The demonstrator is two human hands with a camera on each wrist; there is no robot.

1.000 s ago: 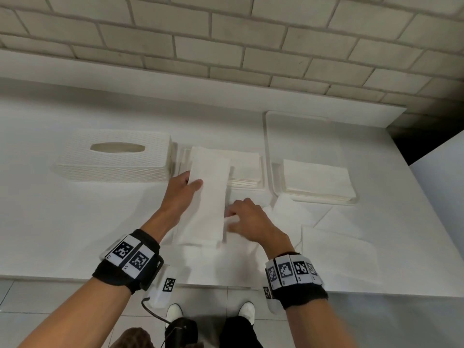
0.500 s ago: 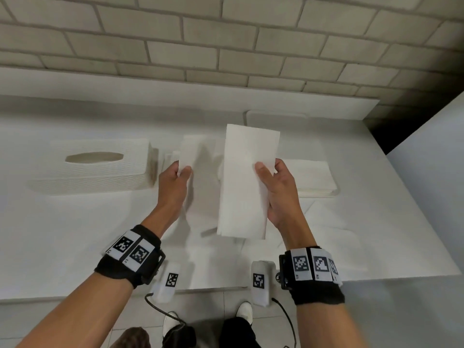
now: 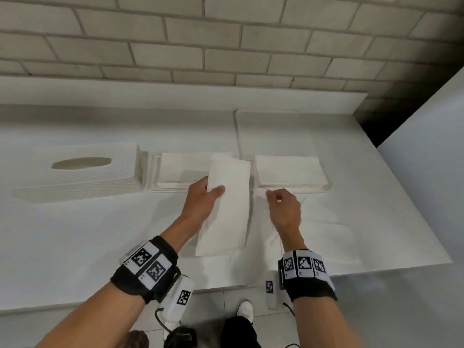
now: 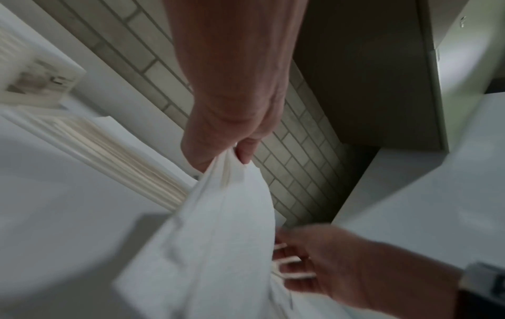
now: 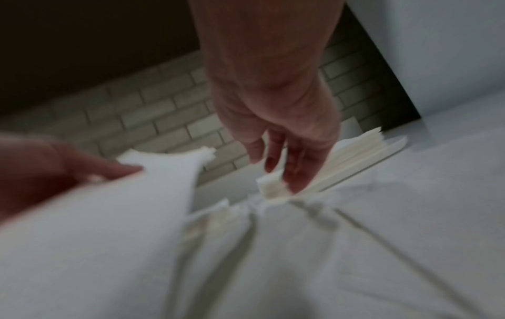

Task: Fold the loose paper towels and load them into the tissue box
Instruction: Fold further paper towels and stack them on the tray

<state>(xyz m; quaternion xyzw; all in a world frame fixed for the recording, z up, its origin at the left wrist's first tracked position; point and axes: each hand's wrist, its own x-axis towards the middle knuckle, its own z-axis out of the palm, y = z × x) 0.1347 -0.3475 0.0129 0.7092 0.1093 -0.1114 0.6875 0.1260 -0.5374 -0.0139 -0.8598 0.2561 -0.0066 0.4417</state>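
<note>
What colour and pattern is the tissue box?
The tissue box is plain white with a fine, ribbed-looking surface texture. The head view shows it best.

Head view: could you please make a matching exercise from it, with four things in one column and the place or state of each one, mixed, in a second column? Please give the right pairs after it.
Things
1. tissue box
2. folded towel
3. right towel stack
4. right hand

Places or states
A. gripped by the left hand
B. pinches a corner of a loose towel
C. leftmost on the counter, oval slot facing up
D. lies on the tray, beyond the right hand

Pairs: 1-C, 2-A, 3-D, 4-B
</note>
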